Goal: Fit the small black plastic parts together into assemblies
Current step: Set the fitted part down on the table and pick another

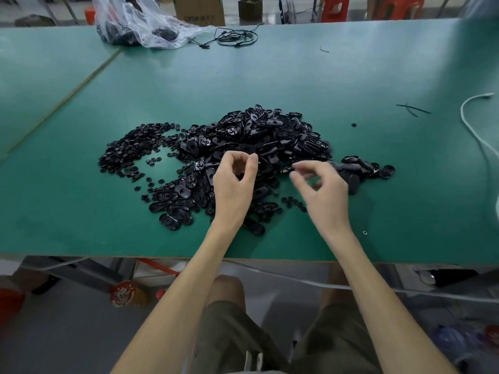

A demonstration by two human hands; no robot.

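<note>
A heap of black oval plastic shells (259,136) lies in the middle of the green table (351,76). Left of it spreads a scatter of small black round pieces (127,149). A smaller group of oval parts (361,168) sits to the right. My left hand (235,184) hovers over the front of the heap, thumb and fingers curled toward each other, with a small black part (239,176) showing in the crook between them. My right hand (321,187) is blurred just above the table beside the right group, its fingers loosely bent and holding nothing.
A clear plastic bag (140,22) with more black parts lies at the far left of the table, beside a coiled black cable (235,37). A white cord (469,117) runs along the right edge. A few black ties (413,109) lie on the right. The table's front edge (162,257) is close to my body.
</note>
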